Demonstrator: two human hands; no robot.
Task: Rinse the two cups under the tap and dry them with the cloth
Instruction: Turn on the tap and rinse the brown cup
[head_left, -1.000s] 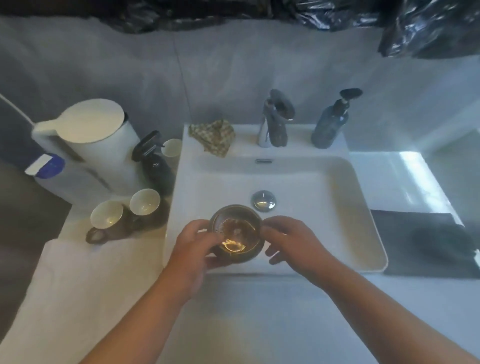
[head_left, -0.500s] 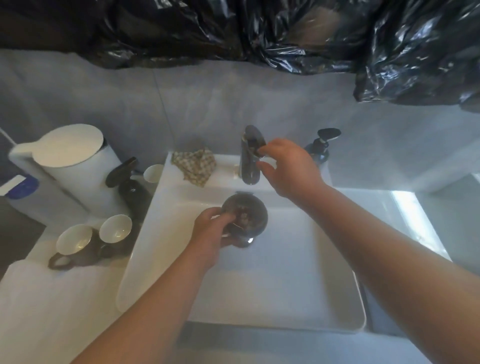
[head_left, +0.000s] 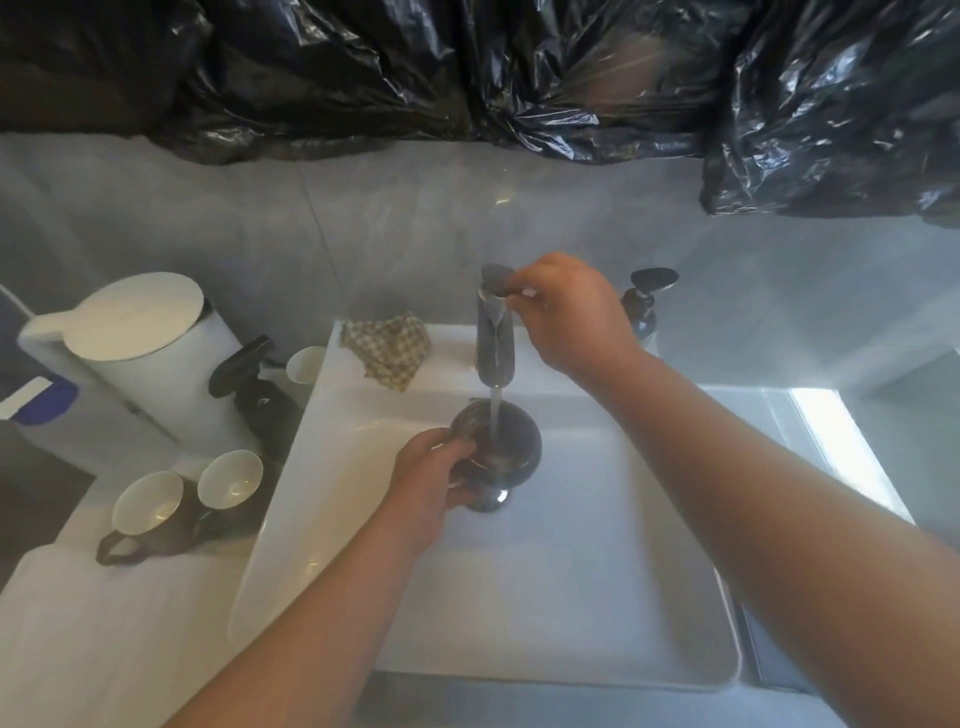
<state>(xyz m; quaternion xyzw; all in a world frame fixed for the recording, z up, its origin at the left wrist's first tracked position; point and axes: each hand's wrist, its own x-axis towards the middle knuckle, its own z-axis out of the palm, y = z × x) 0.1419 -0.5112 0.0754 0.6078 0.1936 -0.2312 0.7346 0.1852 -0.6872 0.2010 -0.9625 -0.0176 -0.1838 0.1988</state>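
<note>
My left hand (head_left: 426, 483) grips a dark glass cup (head_left: 504, 447) over the white sink (head_left: 571, 623), right beneath the spout. A stream of water runs from the tap (head_left: 493, 338) into the cup. My right hand (head_left: 566, 312) is closed on the tap's lever at the top. A checked cloth (head_left: 387, 348) lies crumpled on the sink's back ledge, left of the tap. Two dark mugs with white insides (head_left: 148, 504) (head_left: 231, 478) stand side by side on the counter left of the sink.
A white kettle (head_left: 130, 343) and a black pump bottle (head_left: 254, 384) stand at the left, with a small white cup (head_left: 306, 364) behind them. A dark soap dispenser (head_left: 647, 306) is right of the tap. Black plastic sheeting (head_left: 467, 73) hangs above the grey wall.
Both hands held the cup at the sink's front; my left hand carried it under the spout, my right hand went to the lever, and water now flows.
</note>
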